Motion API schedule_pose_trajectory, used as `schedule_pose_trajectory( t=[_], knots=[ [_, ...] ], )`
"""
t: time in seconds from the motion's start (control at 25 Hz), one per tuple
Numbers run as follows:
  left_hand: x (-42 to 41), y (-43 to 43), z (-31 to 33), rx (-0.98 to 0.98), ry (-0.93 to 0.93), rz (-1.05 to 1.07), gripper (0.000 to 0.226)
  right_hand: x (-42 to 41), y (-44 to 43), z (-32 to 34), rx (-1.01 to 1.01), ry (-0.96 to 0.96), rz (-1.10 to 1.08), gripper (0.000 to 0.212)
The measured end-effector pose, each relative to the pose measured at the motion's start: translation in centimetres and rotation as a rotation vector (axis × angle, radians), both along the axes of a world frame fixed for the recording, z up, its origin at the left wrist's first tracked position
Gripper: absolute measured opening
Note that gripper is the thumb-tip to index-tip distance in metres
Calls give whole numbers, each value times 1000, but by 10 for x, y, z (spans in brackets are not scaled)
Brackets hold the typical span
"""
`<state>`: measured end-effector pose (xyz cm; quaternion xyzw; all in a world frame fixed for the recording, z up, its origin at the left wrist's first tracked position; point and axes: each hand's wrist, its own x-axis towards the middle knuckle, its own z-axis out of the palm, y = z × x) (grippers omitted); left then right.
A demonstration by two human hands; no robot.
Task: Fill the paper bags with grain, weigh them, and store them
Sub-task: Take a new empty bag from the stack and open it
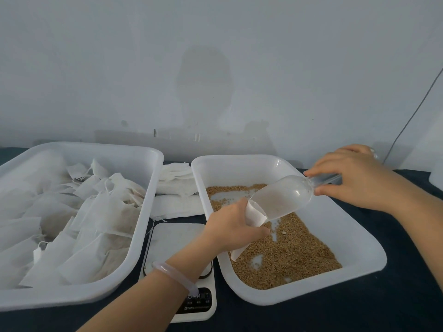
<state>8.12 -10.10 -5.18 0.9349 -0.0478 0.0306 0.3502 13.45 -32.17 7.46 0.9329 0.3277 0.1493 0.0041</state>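
Now, on the dark worktop (395, 307), the big tray (148, 178) left of the scale (177, 238) holds the filled bags (103, 212). The grain tray (359, 248) sits right of the scale, its grain (287, 255) spread thin with bare patches. Behind the scale lies a stack of empty bags (175, 185).

Right of the scale, over the grain tray, the left hand (230, 230) has its grip wrapped round a bag (255, 213), with the bag's mouth turned up. The right hand (354, 178) pinches the handle of the clear scoop (282, 200), whose lip meets that mouth.

This looks like the filling step. To do it well:
- Hold the bag's mouth wide and the grip loose enough not to pinch it flat.
- Tip the scoop slowly.
- Pour above the grain tray so that strays fall back in.
- Fill short of the brim, since the bag must next go to the scale.

The left forearm covers part of the scale's panel, and no reading shows. The left hand hides the bag's middle. Whether grain remains in the scoop is hard to tell, and so is how full the bag is.
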Motion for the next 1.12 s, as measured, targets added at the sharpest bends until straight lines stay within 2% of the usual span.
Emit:
schedule_pose_trajectory(
  t=[0.24, 0.4, 0.56, 0.64, 0.72, 0.76, 0.84, 0.96, 1.04, 1.12],
  knots=[
    [-3, 0, 0, -1, -21, 12, 42, 21, -21, -15, 253, 452, -155, 30],
    [-3, 0, -1, -9, -23, 14, 45, 31, -21, -56, 105, 531, -266, 28],
    [-4, 1, -2, -70, -24, -13, 51, 21, 7, -106, -6, 656, -221, 29],
    [-5, 3, -2, -112, -33, -41, 46, 17, 20, -123, -79, 666, -227, 27],
    [-6, 4, -1, -210, -62, -68, 37, 16, 28, -131, -134, 633, -230, 42],
    [-6, 4, 0, -273, -82, -75, 34, 15, 31, -130, -65, 632, -201, 50],
    [-4, 8, 3, -410, -101, -95, 37, 10, 40, -120, 252, 719, -80, 51],
    [-1, 19, 12, -709, 31, -190, 40, 0, 56, -107, 729, 995, 175, 47],
    [-1, 26, 20, -826, 122, -282, 37, -6, 68, -107, 924, 1138, 292, 38],
    [0, 32, 26, -881, 168, -361, 41, -9, 81, -109, 1020, 1104, 306, 32]
  ],
)
